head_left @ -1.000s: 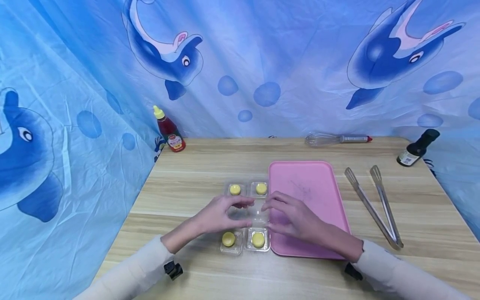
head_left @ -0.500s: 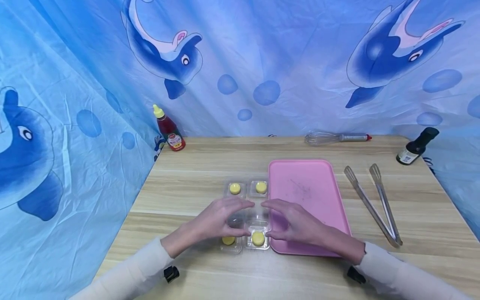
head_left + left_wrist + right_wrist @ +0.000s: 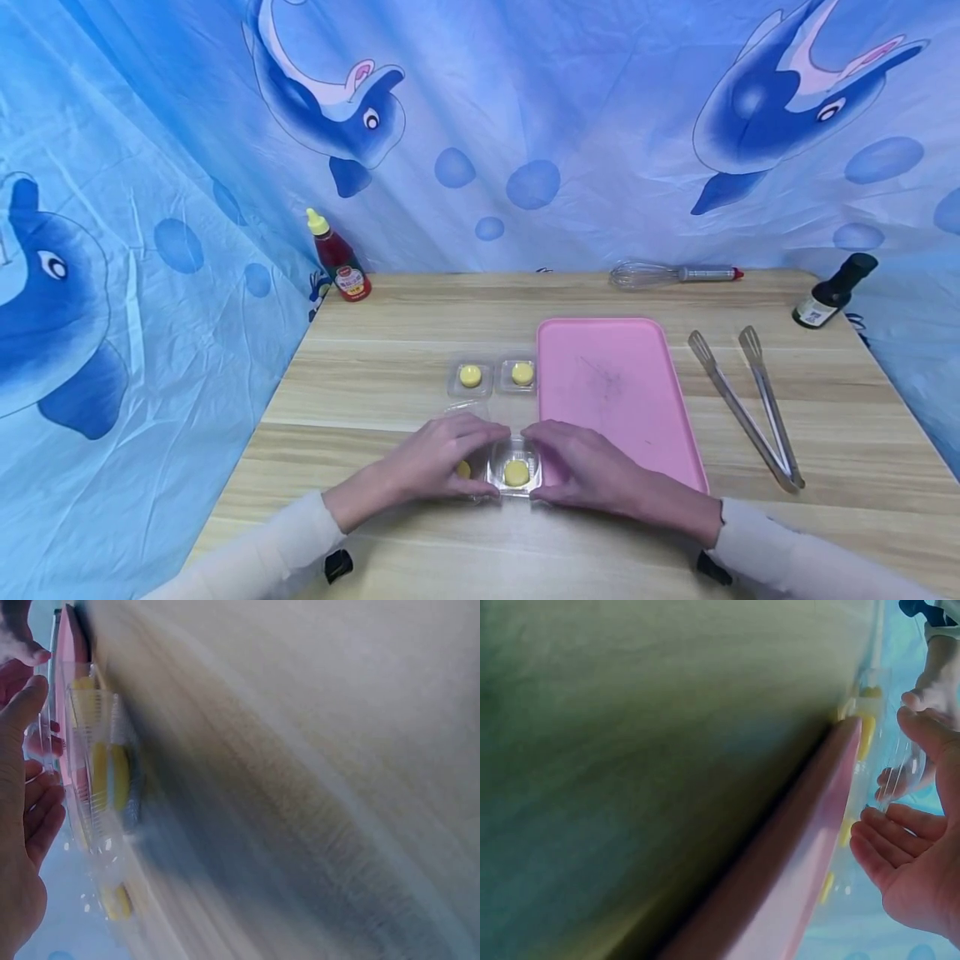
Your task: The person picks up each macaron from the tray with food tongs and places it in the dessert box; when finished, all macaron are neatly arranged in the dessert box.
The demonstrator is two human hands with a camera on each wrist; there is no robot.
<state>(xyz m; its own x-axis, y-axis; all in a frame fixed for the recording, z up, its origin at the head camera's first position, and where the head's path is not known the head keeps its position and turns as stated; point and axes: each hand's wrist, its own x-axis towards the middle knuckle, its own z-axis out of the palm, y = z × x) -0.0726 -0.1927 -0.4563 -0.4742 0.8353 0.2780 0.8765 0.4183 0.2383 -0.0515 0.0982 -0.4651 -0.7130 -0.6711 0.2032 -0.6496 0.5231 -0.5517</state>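
Observation:
A clear plastic box with a yellow macaron in it sits at the near right of a group of boxes. Its hinged clear lid is swung over the macaron, close above the base. My left hand grips the lid's left side, thumb at the near corner and fingers at the far one. The right side is held the same way by my right hand, over the pink tray's edge. Under my left hand, the near left box and its macaron are partly hidden.
Two more boxed macarons stand behind. The pink tray lies right of the boxes, with metal tongs beyond it. A whisk, a red sauce bottle and a dark bottle line the back.
Both hands have come down and toward the near side, bringing the lid from upright to over the near right box. Tray, tongs and bottles stay put.

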